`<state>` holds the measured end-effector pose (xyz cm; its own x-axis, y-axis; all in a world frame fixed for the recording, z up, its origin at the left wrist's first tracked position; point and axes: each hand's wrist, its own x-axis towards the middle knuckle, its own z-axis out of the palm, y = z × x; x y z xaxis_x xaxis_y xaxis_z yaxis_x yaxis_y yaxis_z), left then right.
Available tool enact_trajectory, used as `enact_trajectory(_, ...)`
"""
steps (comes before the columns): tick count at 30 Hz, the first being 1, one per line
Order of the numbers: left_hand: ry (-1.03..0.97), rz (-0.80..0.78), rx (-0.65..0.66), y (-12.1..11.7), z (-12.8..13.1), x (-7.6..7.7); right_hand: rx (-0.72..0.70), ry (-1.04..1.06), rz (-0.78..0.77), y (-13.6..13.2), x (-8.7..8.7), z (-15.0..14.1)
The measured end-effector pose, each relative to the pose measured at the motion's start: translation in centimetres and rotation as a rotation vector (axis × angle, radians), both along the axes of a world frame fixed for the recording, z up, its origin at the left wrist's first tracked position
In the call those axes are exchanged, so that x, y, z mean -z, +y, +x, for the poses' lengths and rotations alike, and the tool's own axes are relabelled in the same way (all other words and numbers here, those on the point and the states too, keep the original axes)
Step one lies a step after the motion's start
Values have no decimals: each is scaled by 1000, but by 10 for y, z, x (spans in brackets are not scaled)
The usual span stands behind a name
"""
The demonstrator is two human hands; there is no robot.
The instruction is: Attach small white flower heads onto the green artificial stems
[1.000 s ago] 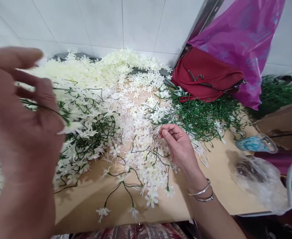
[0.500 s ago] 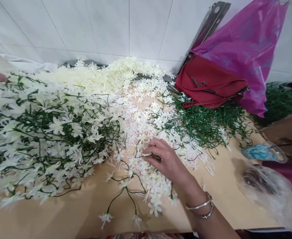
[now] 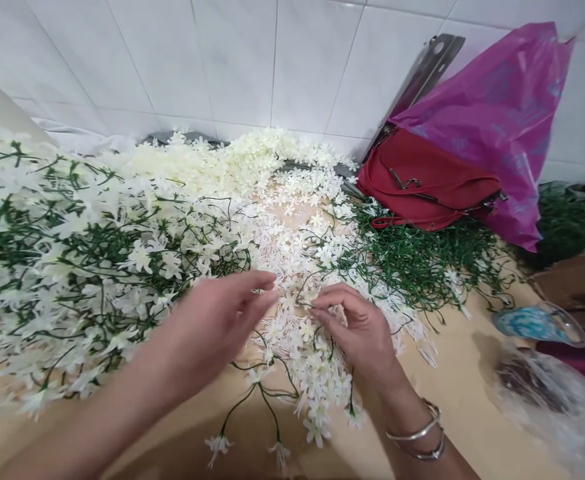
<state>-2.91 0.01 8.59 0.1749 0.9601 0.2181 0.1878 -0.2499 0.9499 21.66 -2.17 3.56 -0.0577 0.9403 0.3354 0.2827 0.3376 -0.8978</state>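
My right hand [image 3: 360, 330], with bangles at its wrist, pinches a thin green flower stem [image 3: 303, 304] between thumb and finger, above loose white blossoms [image 3: 317, 380]. Facing it from the left is my left hand [image 3: 217, 327], slightly blurred, its thumb and fingers apart with nothing visible between them. Under and in front of the hands lies a branched artificial flower spray [image 3: 253, 379] with white blooms on green stems. Beside my left arm rises a big heap of finished-looking white flower sprays [image 3: 87, 267]. Thin white stamen pieces [image 3: 265, 243] are scattered between the piles.
Cream blossoms [image 3: 212, 163] are piled along the tiled wall [image 3: 232, 60]. Bare green stems [image 3: 422, 260] lie at right beneath a red bag [image 3: 427, 177], beside a purple plastic bag [image 3: 502, 127]. A clear plastic bag [image 3: 567, 420] and a blue-patterned item [image 3: 535, 325] sit at the table's right.
My left hand has come from the far left edge to the middle, beside my right hand. The right hand still pinches near the same spot; the view has shifted slightly.
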Motion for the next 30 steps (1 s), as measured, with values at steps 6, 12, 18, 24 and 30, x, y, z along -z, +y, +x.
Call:
enact_trajectory(6,-121,-120,163,11,42,40,-100,-189,-6,-2,-10,-9)
enact_trajectory(12,-437,-262,19,6,35,52,-97,-245,-154,16,-13,10)
enact_trajectory(18,-340,-285,35,-2,38,58,-9,-16,-198,31,-12,6)
enact_trajectory(24,-337,-288,8,-5,45,59,1,385,-349,30,8,-12)
enact_trajectory(30,-345,-315,-5,-3,49,61,27,505,-385,29,13,-10)
